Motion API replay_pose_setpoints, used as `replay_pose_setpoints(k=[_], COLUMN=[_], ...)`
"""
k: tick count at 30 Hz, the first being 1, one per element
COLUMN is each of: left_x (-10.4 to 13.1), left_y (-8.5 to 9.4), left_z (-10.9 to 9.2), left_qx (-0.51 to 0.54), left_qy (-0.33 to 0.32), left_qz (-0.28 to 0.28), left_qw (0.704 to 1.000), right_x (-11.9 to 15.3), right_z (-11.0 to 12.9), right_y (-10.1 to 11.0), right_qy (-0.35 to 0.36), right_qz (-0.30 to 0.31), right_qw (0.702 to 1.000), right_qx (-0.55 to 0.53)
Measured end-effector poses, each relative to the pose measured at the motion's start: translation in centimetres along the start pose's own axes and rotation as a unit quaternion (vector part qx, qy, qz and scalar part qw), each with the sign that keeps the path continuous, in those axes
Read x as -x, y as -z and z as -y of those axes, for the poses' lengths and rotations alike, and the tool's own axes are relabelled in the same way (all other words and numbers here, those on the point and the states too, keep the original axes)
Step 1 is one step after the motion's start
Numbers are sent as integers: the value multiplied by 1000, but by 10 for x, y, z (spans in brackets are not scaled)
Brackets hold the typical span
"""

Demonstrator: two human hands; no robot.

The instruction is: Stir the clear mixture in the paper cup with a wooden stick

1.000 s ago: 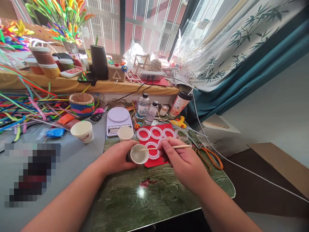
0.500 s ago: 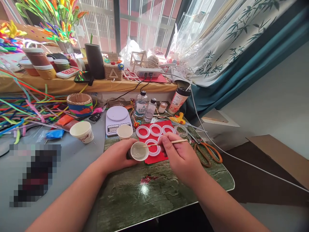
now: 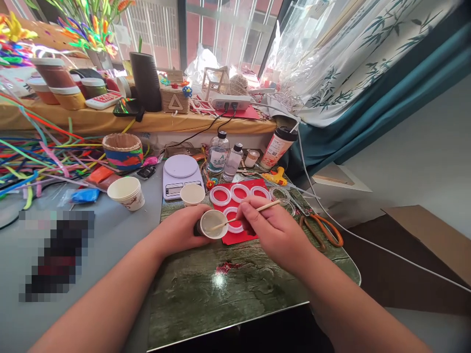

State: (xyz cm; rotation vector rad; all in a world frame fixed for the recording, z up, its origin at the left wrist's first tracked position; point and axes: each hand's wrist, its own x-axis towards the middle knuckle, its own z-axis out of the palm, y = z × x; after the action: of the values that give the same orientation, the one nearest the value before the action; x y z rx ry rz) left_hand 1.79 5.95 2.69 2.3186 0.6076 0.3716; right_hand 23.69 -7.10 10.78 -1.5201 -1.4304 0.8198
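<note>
My left hand is wrapped round a paper cup that holds a clear, bubbly liquid and leans towards me. Between the fingertips of my right hand is a thin wooden stick, its lower end dipped into the cup. Behind my hands, several white ring-shaped molds lie on a red sheet; my right hand hides part of them. Another paper cup stands just beyond my left hand, in front of a lilac kitchen scale.
Two clear bottles stand behind the sheet, near a yellow glue gun and a takeaway drink cup. Orange-handled scissors lie at right. Stacked paper cups are at left. A white cable runs down the right side.
The stick has tilted more steeply, and its tip has moved down and left inside the cup. The whole view has shifted slightly. Both hands keep their holds.
</note>
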Motion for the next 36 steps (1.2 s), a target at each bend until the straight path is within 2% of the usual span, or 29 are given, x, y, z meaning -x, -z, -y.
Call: replay_pose_setpoints(k=[3, 11, 14, 17, 21, 36], left_x=[1, 1, 1, 1, 1, 1], left_y=[0, 2, 2, 1, 0, 0], left_z=[1, -3, -2, -1, 1, 0], left_qx=[11, 14, 12, 5, -3, 9], left_qy=[-8, -1, -5, -6, -2, 0], left_qz=[4, 6, 6, 6, 4, -7], left_qw=[1000, 1000, 1000, 1000, 1000, 1000], right_x=[-2, 0, -1, -2, -1, 1], right_z=[1, 0, 1, 2, 3, 3], right_y=[1, 2, 2, 1, 1, 1], right_qy=[5, -8, -3, -12, -10, -5], right_qz=[-20, -6, -25, -12, -29, -32], right_qw=[1000, 1000, 999, 1000, 999, 999], right_qx=[20, 20, 29, 19, 25, 19])
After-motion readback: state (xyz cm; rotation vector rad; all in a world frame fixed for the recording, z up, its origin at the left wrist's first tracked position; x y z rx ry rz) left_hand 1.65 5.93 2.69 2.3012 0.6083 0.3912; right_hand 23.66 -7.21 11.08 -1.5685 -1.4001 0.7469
